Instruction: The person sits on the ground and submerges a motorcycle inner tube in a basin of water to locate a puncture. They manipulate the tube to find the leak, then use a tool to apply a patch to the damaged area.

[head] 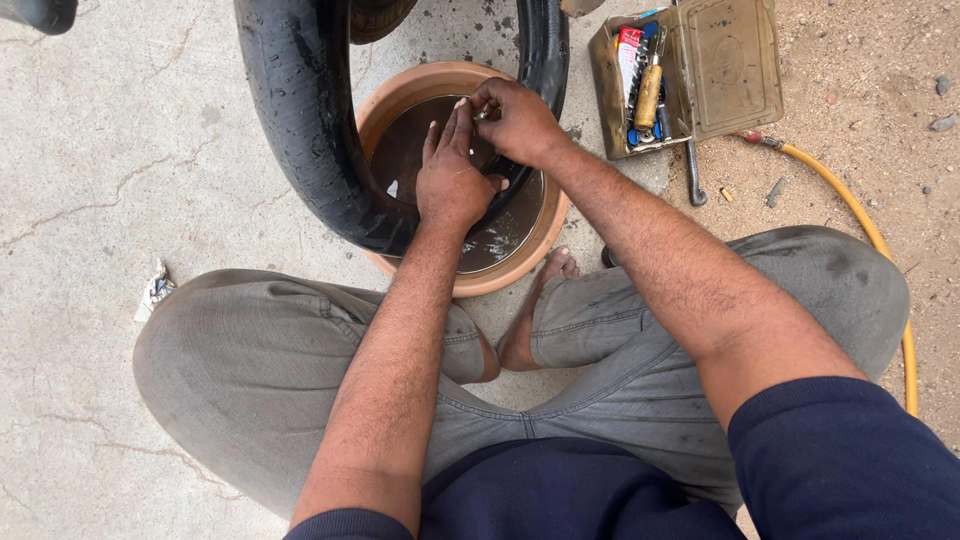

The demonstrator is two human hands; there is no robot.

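Nearest the camera are the dark blue sleeves and the grey trousers (620, 340) of the person, who squats on the concrete floor (90, 150) with one bare foot (535, 310) tucked between the knees. Both forearms run forward and converge over a round terracotta basin (520, 255) of dark water just beyond the foot. The left hand (450, 175) lies flat with its fingers held straight and close together, pointing away from the body and pressed against the black rubber inner tube (310, 130), steadying it where it dips into the basin. The right hand (515, 120) sits a little farther out, curled, with thumb and forefinger pinched on a small metal piece (482, 115), seemingly the tube's valve, though it is too small to tell for certain. That piece lies right at the tips of the left fingers, so the two hands meet on it; the right hand is the one gripping it, the left merely beside it. The tube stands on edge as a large loop, its lower curve in the water and its sides rising away toward the top of the view. Farther right, on the sandy ground, an open olive metal toolbox (720, 70) holds small tools, a dark bar (692, 175) lies just below it, and a yellow hose (860, 215) curves away, well apart from the hands.
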